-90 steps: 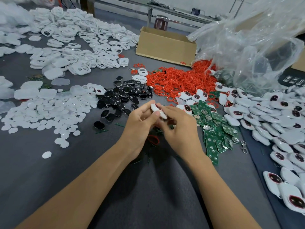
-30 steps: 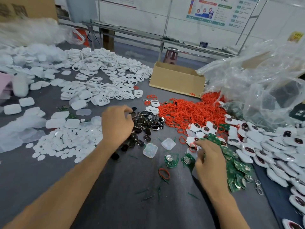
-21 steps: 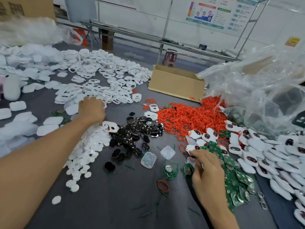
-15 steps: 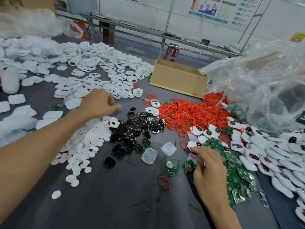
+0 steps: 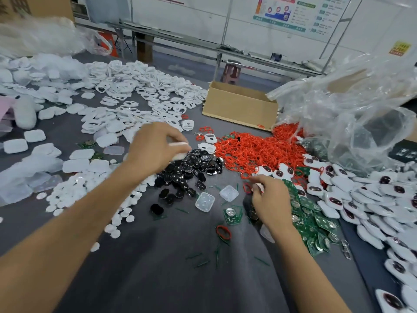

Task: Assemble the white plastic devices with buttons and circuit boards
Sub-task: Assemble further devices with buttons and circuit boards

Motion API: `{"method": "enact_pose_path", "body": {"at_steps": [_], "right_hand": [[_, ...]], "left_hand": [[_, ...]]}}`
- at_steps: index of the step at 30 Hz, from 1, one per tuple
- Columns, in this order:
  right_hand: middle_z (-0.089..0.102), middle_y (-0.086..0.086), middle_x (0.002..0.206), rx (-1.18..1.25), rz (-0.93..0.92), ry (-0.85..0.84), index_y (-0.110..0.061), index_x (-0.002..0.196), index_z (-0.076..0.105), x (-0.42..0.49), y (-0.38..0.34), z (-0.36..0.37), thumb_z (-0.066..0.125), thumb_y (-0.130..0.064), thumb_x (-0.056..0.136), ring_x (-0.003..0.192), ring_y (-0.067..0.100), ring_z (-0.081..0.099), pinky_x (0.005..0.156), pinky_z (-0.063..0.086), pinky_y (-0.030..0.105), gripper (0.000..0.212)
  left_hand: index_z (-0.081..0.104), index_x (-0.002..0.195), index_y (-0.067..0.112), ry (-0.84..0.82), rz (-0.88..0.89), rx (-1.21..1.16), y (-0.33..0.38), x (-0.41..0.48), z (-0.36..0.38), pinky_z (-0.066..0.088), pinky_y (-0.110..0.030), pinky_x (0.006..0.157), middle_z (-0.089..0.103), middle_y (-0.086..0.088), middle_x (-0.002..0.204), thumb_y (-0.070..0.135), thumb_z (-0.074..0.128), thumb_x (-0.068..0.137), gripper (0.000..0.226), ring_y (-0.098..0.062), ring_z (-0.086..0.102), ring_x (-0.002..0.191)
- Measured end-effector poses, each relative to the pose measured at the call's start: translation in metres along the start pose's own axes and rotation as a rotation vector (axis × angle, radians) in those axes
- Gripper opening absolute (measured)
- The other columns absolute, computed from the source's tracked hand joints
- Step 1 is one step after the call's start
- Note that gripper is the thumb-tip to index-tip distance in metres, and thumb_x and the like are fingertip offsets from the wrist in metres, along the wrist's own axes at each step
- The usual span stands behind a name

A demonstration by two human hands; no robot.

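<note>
- White plastic shell (image 5: 180,151): a blurred oval piece. The left hand (image 5: 155,145) holds it with fingers curled round it, above the far-left edge of the heap of glossy black buttons (image 5: 191,170).
- Right hand (image 5: 270,199): low over the table, to the right of centre. Its fingertips curl down where the heap of red rubber rings (image 5: 255,150) meets the spread of green circuit boards (image 5: 316,222). A red ring and something white lie at the fingertips, but I cannot tell whether it pinches either.
- Single green circuit board (image 5: 232,215): carries a round metal cell and lies loose just left of the right hand. It is near two translucent square pads (image 5: 205,202).
- Step in hand, as judged: gathering parts for one unit, with the shell ready in the left hand and the right hand picking at the pile edge.
- To do it well:
  - Lift one ring clear of the tangle, so that none trail after it.
  - Take the loose board rather than dig in the spread.
  - Keep the shell's open side up and level for loading.
- Finished white devices with dark buttons (image 5: 361,199): massed along the right, near to far.
- Small white round discs (image 5: 74,190): scattered at near left.
- White plastic frames with cut-outs (image 5: 140,93): heaped at far left.
- Brown cardboard box (image 5: 239,107): far centre, beyond the rings.
- Crumpled clear plastic bag (image 5: 349,109): far right.
- Grey table cover (image 5: 158,279): under everything.
</note>
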State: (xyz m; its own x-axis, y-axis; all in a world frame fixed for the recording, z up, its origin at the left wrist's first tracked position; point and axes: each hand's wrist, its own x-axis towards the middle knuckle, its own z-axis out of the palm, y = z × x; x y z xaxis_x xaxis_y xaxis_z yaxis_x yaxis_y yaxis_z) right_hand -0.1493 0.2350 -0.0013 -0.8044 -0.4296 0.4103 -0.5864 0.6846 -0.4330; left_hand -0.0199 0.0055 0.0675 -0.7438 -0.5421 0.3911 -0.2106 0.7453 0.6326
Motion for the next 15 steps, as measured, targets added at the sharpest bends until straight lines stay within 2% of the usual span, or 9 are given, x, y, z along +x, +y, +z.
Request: {"method": "enact_pose_path", "body": {"at_steps": [1, 3, 5, 8, 10, 12, 13, 15], "right_hand": [[0.071, 0.008, 0.099, -0.082, 0.01, -0.072, -0.013, 0.104, 0.072, 0.007, -0.003, 0.002, 0.058, -0.014, 0.088, 0.099, 0.029, 0.06, 0.083, 0.049, 0.037, 0.021], [0.07, 0.013, 0.092, -0.267, 0.039, -0.171, -0.01, 0.096, 0.072, 0.016, -0.01, 0.007, 0.059, -0.02, 0.086, 0.097, 0.033, 0.059, 0.075, 0.051, 0.037, 0.019], [0.067, 0.018, 0.088, -0.343, 0.075, -0.165, -0.003, 0.087, 0.068, 0.018, -0.016, 0.011, 0.059, -0.019, 0.085, 0.095, 0.035, 0.058, 0.066, 0.046, 0.034, 0.019], [0.064, 0.022, 0.083, -0.352, 0.043, -0.098, 0.001, 0.08, 0.063, 0.014, -0.018, 0.013, 0.056, -0.014, 0.084, 0.088, 0.037, 0.058, 0.061, 0.036, 0.034, 0.017], [0.066, 0.018, 0.081, -0.239, -0.014, -0.052, -0.002, 0.081, 0.066, 0.009, -0.015, 0.011, 0.057, -0.016, 0.086, 0.083, 0.035, 0.059, 0.064, 0.042, 0.035, 0.017], [0.068, 0.009, 0.075, 0.006, 0.006, -0.022, -0.006, 0.078, 0.067, 0.001, -0.011, 0.004, 0.061, -0.014, 0.084, 0.075, 0.027, 0.062, 0.068, 0.046, 0.034, 0.012], [0.068, 0.004, 0.071, 0.114, 0.025, -0.02, -0.008, 0.075, 0.068, -0.003, -0.01, 0.0, 0.064, -0.012, 0.082, 0.07, 0.022, 0.063, 0.067, 0.046, 0.029, 0.009], [0.066, -0.004, 0.065, 0.249, 0.036, -0.032, -0.013, 0.071, 0.071, -0.013, -0.008, -0.007, 0.07, -0.007, 0.078, 0.062, 0.012, 0.061, 0.06, 0.042, 0.014, 0.01]], "left_hand": [[0.074, 0.078, 0.036, -0.044, 0.0, -0.078, 0.012, -0.012, 0.007, 0.038, -0.016, 0.057, 0.067, 0.017, 0.077, 0.034, 0.076, 0.079, 0.003, 0.004, 0.057, 0.069], [0.076, 0.079, 0.031, -0.098, 0.022, -0.185, 0.029, -0.037, 0.028, 0.048, -0.022, 0.061, 0.072, 0.013, 0.076, 0.026, 0.073, 0.081, 0.006, 0.001, 0.063, 0.069], [0.077, 0.086, 0.027, -0.102, 0.011, -0.283, 0.041, -0.059, 0.048, 0.051, -0.025, 0.062, 0.072, 0.011, 0.073, 0.02, 0.071, 0.08, 0.011, 0.0, 0.064, 0.066], [0.077, 0.085, 0.024, -0.113, -0.033, -0.407, 0.048, -0.082, 0.075, 0.045, -0.015, 0.052, 0.066, 0.016, 0.066, 0.015, 0.071, 0.078, 0.012, 0.009, 0.058, 0.054], [0.075, 0.08, 0.025, -0.112, -0.049, -0.453, 0.05, -0.091, 0.085, 0.049, -0.018, 0.057, 0.064, 0.02, 0.06, 0.012, 0.072, 0.077, 0.014, 0.007, 0.06, 0.058], [0.072, 0.073, 0.025, -0.124, -0.095, -0.544, 0.049, -0.094, 0.09, 0.052, -0.023, 0.056, 0.066, 0.021, 0.061, 0.005, 0.071, 0.079, 0.021, 0.002, 0.064, 0.058], [0.071, 0.067, 0.025, -0.136, -0.12, -0.576, 0.048, -0.094, 0.092, 0.053, -0.023, 0.054, 0.067, 0.019, 0.063, 0.002, 0.07, 0.079, 0.026, 0.0, 0.065, 0.057], [0.07, 0.071, 0.03, -0.148, -0.116, -0.591, 0.045, -0.094, 0.095, 0.05, -0.014, 0.059, 0.069, 0.018, 0.067, 0.002, 0.074, 0.076, 0.028, 0.001, 0.066, 0.06]]}}
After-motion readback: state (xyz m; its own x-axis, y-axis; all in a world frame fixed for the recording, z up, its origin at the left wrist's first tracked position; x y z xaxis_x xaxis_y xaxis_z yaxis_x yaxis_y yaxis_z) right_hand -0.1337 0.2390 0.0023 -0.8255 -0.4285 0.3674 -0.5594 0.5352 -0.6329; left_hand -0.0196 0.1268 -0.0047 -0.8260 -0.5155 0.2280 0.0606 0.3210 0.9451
